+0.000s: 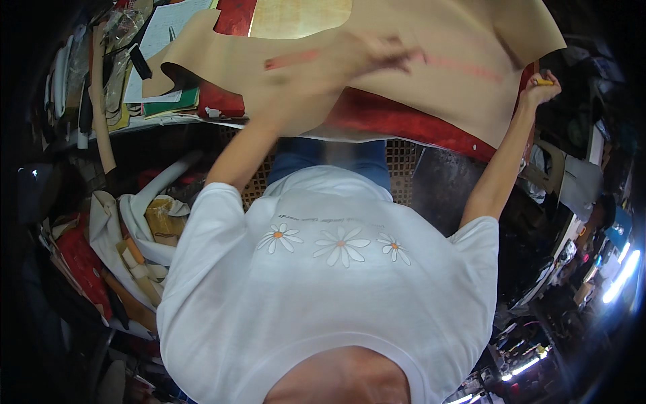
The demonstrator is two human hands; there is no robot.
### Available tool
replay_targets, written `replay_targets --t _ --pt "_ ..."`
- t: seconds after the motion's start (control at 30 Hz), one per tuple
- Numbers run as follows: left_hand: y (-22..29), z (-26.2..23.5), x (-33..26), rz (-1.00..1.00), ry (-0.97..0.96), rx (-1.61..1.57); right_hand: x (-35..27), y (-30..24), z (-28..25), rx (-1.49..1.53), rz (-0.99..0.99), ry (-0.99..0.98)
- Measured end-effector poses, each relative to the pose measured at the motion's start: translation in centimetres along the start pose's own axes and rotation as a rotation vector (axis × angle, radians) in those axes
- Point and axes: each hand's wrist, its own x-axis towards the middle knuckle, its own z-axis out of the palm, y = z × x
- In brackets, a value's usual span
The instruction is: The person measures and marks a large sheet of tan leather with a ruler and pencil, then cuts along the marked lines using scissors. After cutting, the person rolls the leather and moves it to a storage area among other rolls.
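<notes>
One tan leather sheet [431,60] on bench [404,124]; left hand [356,57] blurred over it, fingers unclear; right hand [538,87] fingers pinching one yellow pencil [544,82].

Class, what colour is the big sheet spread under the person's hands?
Tan, a light brown sheet, seen in the head view.
</notes>
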Motion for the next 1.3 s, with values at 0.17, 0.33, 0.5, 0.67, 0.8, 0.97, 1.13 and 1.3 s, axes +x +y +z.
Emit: replay_targets --t 0.17,0.33,0.5,0.67,0.8,0.97,1.13,1.3 --pt "2.5 8.2 -1.6 -0.018 0.022 0.178 -9.2 -6.3 -3.7 -0.179 0.123 -0.138" --pt "0.9 2.7 -7.9 -0.345 0.101 0.201 -25.3 -8.8 -0.3 -0.133 -0.035 -0.436" --pt "-1.4 -3.0 -12.5 -0.335 0.049 0.274 -31.8 -9.8 1.3 -0.718 -0.337 -0.423" --pt "-1.7 -2.3 -11.9 -0.37 0.107 0.22 -31.1 -10.1 1.4 -0.549 -0.228 -0.355" --pt "-0.9 -1.7 -11.2 -0.3 0.047 0.382 -30.8 -9.8 1.7 -0.472 -0.237 -0.37" --pt "-2.2 -5.2 -11.4 -0.404 -0.004 0.377 -32.7 -9.6 5.9 -0.405 -0.272 -0.534" --pt "-4.1 -7.9 -13.3 -0.523 0.031 -0.003 -35.0 -9.5 11.8 -0.306 -0.312 -0.69" --pt "-4.4 -4.6 -13.4 -0.291 0.039 0.22 -32.3 -10.1 8.4 -0.435 -0.34 -0.567"
